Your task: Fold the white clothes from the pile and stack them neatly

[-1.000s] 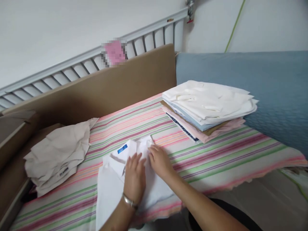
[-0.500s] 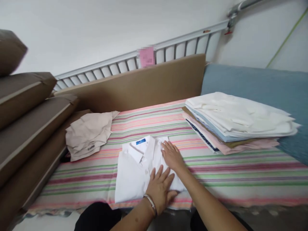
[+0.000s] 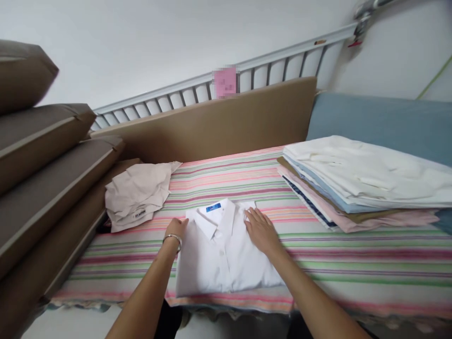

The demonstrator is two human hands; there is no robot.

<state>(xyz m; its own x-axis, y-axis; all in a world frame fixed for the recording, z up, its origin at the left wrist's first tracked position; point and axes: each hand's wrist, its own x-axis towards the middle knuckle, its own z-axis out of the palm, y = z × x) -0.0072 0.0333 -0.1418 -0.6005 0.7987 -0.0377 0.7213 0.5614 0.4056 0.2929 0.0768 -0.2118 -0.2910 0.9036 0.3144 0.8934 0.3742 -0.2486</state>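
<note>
A white folded shirt (image 3: 208, 263) lies face up on the striped cloth, its collar pointing away from me and a blue label inside the neck. My left hand (image 3: 177, 228), with a bracelet at the wrist, is at the shirt's left shoulder, fingers closed on the edge and partly hidden. On the opposite shoulder rests my right hand (image 3: 261, 228), palm down with its fingers stretched out flat on the fabric.
A striped cloth (image 3: 226, 176) covers the seat. Left of the shirt are a crumpled beige garment (image 3: 137, 195) and stacked brown cushions (image 3: 60, 183). A pile of folded clothes (image 3: 367, 174) lies to the right. Behind stand a brown panel (image 3: 212, 127) and a radiator (image 3: 259, 77).
My left hand has gone from lying flat on the shirt's front to its left shoulder edge, where it closes. My right hand stays on the right shoulder. The view has shifted slightly left.
</note>
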